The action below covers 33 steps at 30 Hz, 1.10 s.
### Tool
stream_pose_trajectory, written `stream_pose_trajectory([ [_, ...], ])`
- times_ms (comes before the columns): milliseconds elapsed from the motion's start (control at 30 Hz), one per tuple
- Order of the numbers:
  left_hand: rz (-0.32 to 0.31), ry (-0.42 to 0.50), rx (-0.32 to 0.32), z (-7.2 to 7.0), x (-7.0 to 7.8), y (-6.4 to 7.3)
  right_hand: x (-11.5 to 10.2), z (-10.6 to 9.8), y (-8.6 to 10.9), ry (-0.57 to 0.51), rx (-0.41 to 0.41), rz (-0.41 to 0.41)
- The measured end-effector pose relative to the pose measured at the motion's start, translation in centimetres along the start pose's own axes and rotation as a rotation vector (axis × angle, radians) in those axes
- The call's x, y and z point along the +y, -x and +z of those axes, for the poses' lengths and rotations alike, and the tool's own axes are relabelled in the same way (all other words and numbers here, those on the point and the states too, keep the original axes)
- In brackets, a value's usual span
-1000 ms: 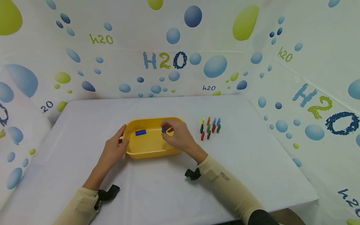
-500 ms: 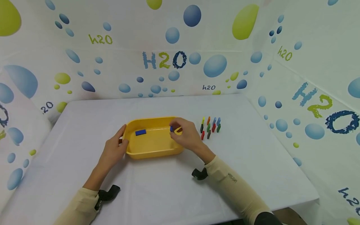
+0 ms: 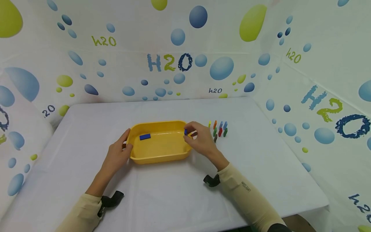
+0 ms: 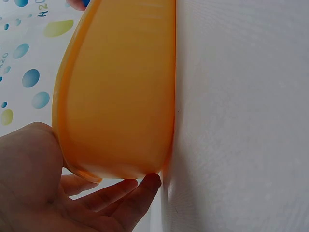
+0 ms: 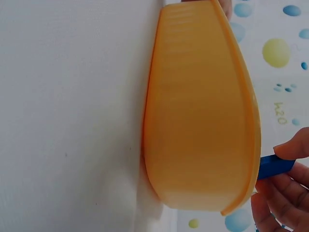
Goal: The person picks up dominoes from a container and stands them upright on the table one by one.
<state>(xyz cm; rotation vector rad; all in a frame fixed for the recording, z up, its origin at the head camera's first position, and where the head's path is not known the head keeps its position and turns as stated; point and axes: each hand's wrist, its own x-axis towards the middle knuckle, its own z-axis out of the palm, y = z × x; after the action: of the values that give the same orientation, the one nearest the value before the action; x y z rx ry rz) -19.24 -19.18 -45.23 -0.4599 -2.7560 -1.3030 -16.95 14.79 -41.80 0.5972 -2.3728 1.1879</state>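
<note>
A shallow yellow plastic tray (image 3: 159, 158) stands on the white-covered table. My left hand (image 3: 118, 153) holds its left end, fingers curled along the outer end wall (image 4: 120, 96) in the left wrist view. At the tray's right end, my right hand (image 3: 201, 140) pinches a small blue block (image 3: 185, 132) between thumb and fingertips. The right wrist view shows that blue block (image 5: 276, 166) level with the tray's rim (image 5: 256, 130), partly behind it; whether they touch, I cannot tell. Another blue block (image 3: 145, 136) lies flat inside the tray near the left back.
Several small coloured blocks stand in rows right of the tray, among them an orange one (image 3: 215, 124), a red one (image 3: 220, 132) and a green one (image 3: 225, 132). My right hand hides some of them. Printed fabric walls (image 3: 130, 38) border the table.
My right hand has moved right with the blue block, from over the tray's inside to its right end. My left hand and the tray stay in place.
</note>
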Motion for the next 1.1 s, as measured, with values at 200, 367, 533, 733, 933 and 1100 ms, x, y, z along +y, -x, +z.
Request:
stream_pose_trajectory([
  [200,0.003,-0.003,0.004,0.0,-0.1,0.0,0.4,-0.8,0.3,0.014,0.048,0.017],
  [367,0.002,-0.006,0.004,0.0,-0.1,-0.1,0.8,-1.4,0.5,0.011,0.075,0.031],
  [533,-0.004,-0.009,0.002,0.1,0.0,-0.1,1.1,-1.7,0.8,0.023,0.089,0.052],
  [733,-0.011,-0.007,0.003,0.1,0.0,0.0,1.3,-2.0,1.2,0.037,0.094,0.050],
  [933,-0.011,-0.008,0.002,0.1,0.0,0.0,1.6,-2.3,1.4,0.040,0.112,0.038],
  [1100,-0.007,-0.004,0.002,0.1,0.0,0.0,1.9,-2.7,1.6,0.023,0.130,0.032],
])
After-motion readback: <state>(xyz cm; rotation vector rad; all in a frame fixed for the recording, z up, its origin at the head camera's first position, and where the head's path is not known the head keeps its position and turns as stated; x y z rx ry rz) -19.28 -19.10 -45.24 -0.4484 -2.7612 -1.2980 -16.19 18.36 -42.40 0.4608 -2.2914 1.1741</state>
